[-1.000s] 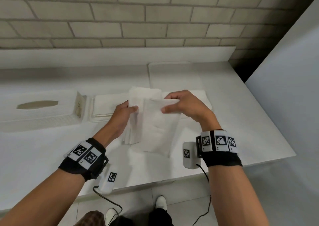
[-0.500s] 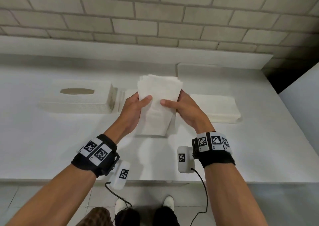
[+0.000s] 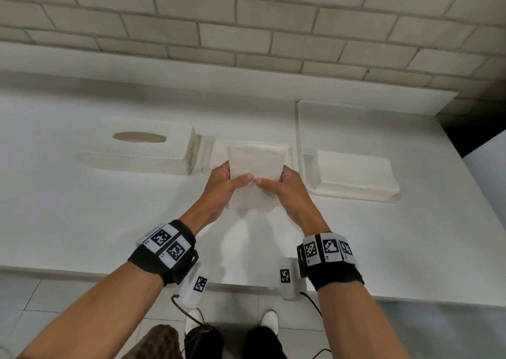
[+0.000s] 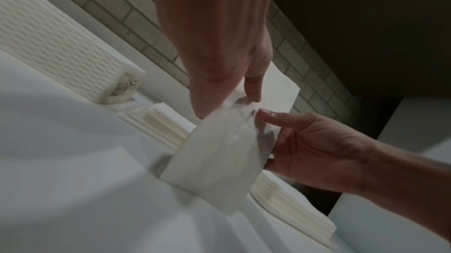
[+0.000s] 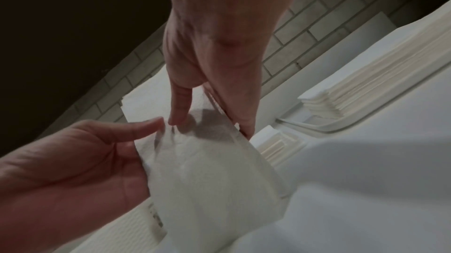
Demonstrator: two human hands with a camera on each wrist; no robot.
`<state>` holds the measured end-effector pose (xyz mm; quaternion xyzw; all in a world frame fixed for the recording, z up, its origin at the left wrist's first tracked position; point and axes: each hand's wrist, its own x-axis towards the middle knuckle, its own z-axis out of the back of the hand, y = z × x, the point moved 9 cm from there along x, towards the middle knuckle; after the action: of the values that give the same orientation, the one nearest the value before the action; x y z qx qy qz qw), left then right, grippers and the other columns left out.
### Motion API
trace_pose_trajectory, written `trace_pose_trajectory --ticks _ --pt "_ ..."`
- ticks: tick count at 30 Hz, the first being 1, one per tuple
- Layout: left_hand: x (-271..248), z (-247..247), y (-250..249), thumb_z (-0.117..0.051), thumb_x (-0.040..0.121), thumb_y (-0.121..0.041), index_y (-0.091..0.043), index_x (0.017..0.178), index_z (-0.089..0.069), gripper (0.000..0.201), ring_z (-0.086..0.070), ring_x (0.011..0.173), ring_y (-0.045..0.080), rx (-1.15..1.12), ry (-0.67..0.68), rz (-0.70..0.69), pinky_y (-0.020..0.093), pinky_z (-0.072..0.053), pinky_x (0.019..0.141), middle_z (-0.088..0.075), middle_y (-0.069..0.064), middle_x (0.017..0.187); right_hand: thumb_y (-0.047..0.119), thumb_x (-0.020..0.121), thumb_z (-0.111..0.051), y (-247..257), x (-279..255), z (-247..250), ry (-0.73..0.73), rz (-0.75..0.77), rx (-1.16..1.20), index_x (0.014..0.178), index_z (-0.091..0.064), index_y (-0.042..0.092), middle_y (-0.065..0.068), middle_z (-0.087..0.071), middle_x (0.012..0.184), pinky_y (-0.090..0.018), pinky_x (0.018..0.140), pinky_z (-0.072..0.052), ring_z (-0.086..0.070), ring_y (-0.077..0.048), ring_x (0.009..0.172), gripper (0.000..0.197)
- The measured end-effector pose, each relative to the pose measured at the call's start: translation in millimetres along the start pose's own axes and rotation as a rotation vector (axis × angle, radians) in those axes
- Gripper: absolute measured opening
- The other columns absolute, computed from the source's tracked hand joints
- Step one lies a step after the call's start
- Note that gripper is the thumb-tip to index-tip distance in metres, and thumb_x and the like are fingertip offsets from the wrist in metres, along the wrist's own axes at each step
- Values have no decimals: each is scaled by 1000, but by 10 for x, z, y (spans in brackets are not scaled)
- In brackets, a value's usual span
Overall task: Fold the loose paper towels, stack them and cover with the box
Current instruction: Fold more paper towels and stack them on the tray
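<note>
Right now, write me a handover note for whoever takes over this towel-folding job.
Left hand: pinches the left edge of a folded paper towel, thumb on its front.
Right hand: pinches the right edge of the same towel, thumb on its front.
The towel is held up off the white counter, in front of a small stack of folded towels.
The tissue box cover sits left of that stack, oval slot up.
A second, larger towel stack lies to the right.
Done: this towel is folded; some are already stacked.
Left: set this towel on a stack, deal with any loose towels left, then cover with the box.
</note>
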<state>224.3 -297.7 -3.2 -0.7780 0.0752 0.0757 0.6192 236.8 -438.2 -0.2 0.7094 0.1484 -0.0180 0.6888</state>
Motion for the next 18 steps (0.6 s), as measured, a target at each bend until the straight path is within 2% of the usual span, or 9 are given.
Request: trace_pose_trajectory --ticks 3,8,13,15,18 --pt "-11 0 -18 -67 83 -12 -16 115 -62 33 -66 109 28 1 -5 -30 39 -55 89 -70 11 117 6 83 -70 38 -12 1 -19 24 22 114 -64 14 -7 -73 109 -34 86 -56 -70 -22 100 32" --pt "12 39 -75 -64 87 -1 -15 116 -61 33 -68 100 16 -11 0 -63 24 -55 78 -72 2 108 6 81 -73 -2 -19 -24 -12 26 56 120 -62 13 -7 -72 114 -37 91 -56 -68 -23 105 41" --pt "-12 -2 -76 -62 89 -2 -17 115 -61 30 -66 106 22 40 12 -70 30 -54 89 -70 7 113 10 86 -69 -65 -36 -65 -24 14 31 117 -65 13 -6 -74 111 -34 88 -54 -70 -21 103 32" --pt "-8 18 -124 -64 87 1 -15 117 -60 34 -66 104 19 30 3 -95 27 -54 86 -70 5 112 9 85 -70 -19 -41 -49 -24 36 61 118 -65 14 -6 -73 111 -33 88 -56 -69 -21 104 34" --pt "2 66 -80 -66 86 -2 -13 120 -59 37 -66 105 20 78 -10 -72 29 -54 86 -70 6 115 8 83 -71 13 -58 -52 -11 46 65 119 -63 13 -7 -72 113 -31 85 -56 -69 -22 104 37"
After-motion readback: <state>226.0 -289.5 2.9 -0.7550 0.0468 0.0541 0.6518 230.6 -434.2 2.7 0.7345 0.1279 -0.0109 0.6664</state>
